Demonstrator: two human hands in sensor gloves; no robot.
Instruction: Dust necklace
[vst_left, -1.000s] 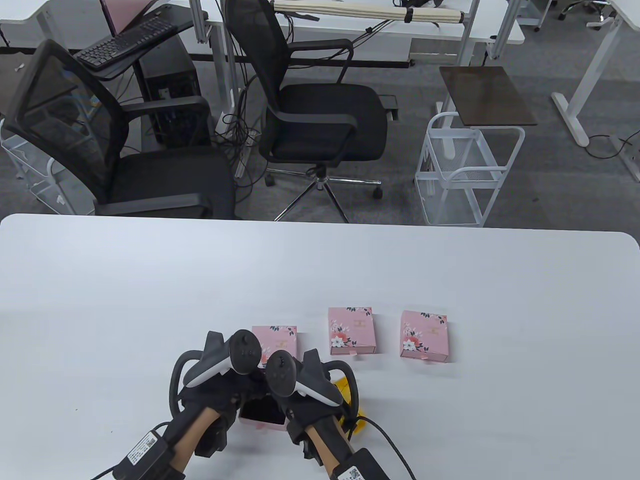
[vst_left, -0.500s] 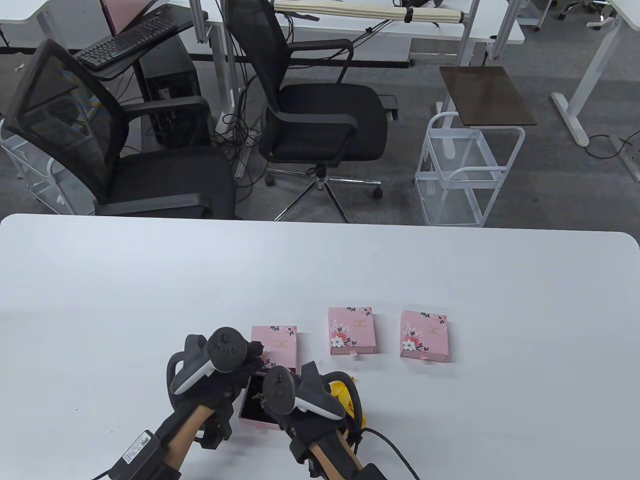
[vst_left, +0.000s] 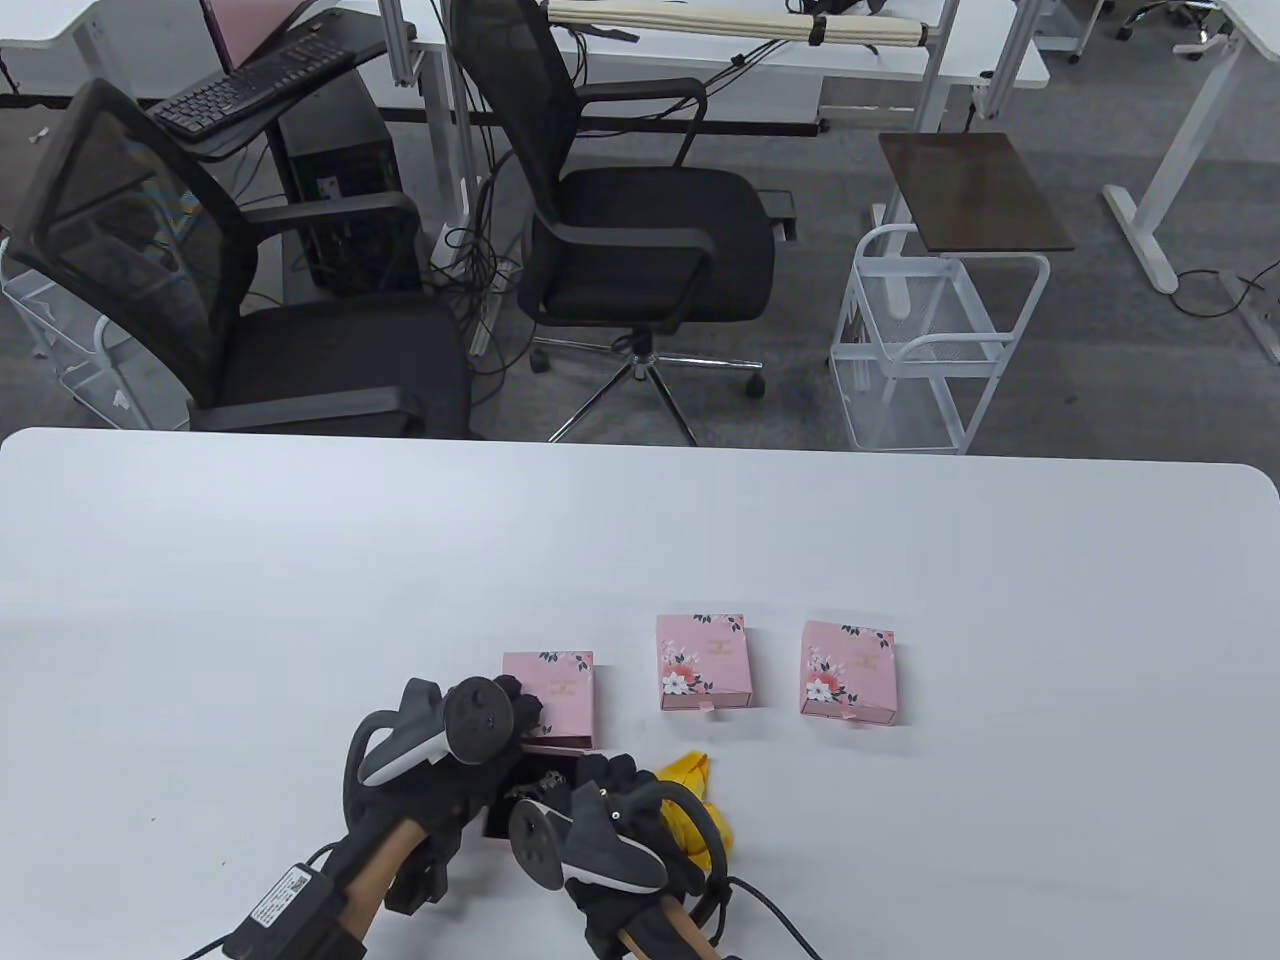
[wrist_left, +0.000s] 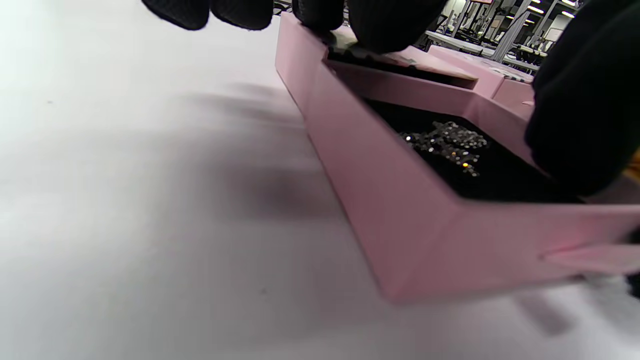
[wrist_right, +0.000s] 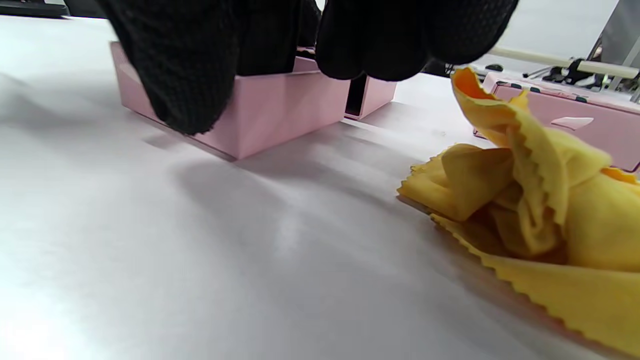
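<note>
While the leftmost pink box (vst_left: 552, 690) of the row keeps its sleeve flat on the white table (vst_left: 900, 560), its drawer (wrist_left: 400, 220) stands pulled out toward the person, black lining exposed. On that lining lies the necklace (wrist_left: 447, 145), a small glittering heap near the drawer's middle. Over the sleeve's near left corner sits the left hand (vst_left: 470, 740), its gloved fingertips (wrist_left: 380, 25) pressing down on the sleeve's top edge; whether the thumb curls round the box cannot be told. At the drawer's right side is the right hand (vst_left: 620, 810), fingers (wrist_right: 185, 65) bent down against the drawer's outer wall and rim, though a true grip is not plain. Just right of the drawer, touching the table, a crumpled yellow cloth (wrist_right: 525, 200) with a zigzag edge lies loose, partly under the right hand in the table view. Further right of the open box, two more closed pink boxes (vst_left: 703, 662) (vst_left: 848, 672) lie side by side, apart from each other.
</note>
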